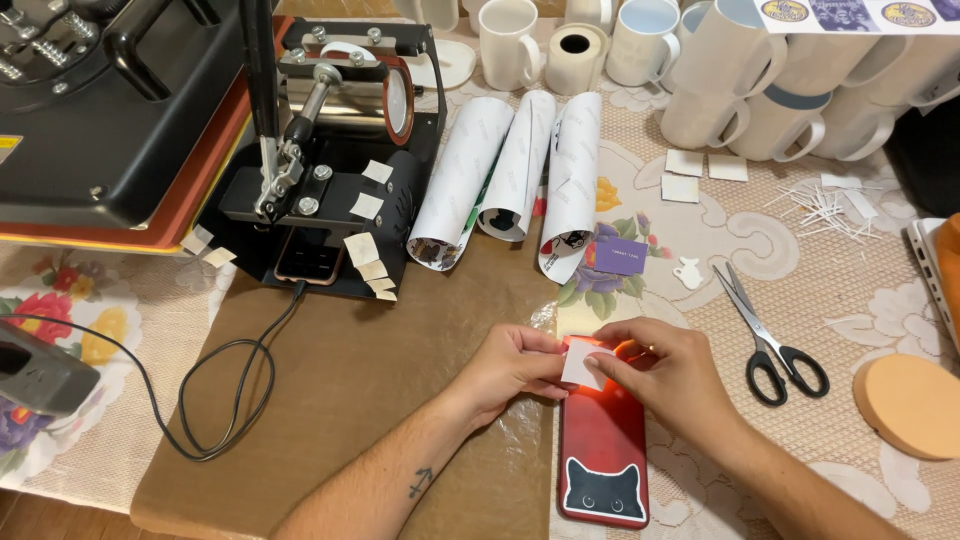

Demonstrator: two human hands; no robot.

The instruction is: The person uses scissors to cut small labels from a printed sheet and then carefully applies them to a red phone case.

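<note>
Paper piece: a small white paper piece (581, 362) is pinched from both sides over the top end of a red phone (603, 450).
Left hand (512, 365): fingers are closed on its left edge.
Right hand (655, 375): fingertips are closed on its right edge.
Phone axis: the long axis is laid away from the person, cat face nearest.
Nearer hand: neither; both are touching.
Mugs (720, 85): white; the upright ones are seen empty, others are lying stacked on their sides.

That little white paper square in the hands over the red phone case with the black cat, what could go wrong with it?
Both the left hand and right hand pinch the small white paper square above the glossy red phone case with a black cat. It might land crooked or crease. The black-handled steel scissors lie open-bladed close to the right wrist, so a sideways sweep could catch them.
</note>
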